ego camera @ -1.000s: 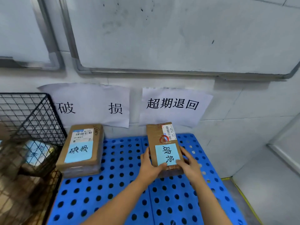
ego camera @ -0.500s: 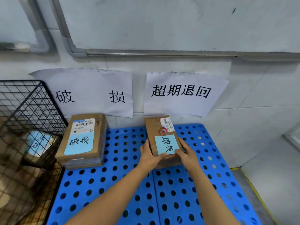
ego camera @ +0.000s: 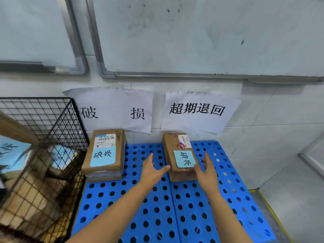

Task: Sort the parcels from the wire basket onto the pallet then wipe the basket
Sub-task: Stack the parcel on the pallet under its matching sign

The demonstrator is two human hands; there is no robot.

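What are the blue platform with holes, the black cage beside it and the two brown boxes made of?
The pallet looks like moulded plastic: uniform, slightly glossy blue with evenly round holes. The wire basket seems to be thin metal rod, black-coated, joined in a grid. The left parcel and right parcel look like matte brown cardboard with paper labels stuck on.

Matt cardboard parcel (ego camera: pixel 180 156), perforated plastic pallet (ego camera: pixel 192 207), black wire basket (ego camera: pixel 52 120).

Black wire basket (ego camera: pixel 57 120) stood left of blue perforated plastic pallet (ego camera: pixel 185 202); left brown cardboard parcel (ego camera: pixel 105 155) and right brown cardboard parcel (ego camera: pixel 177 155) sat at pallet's back.
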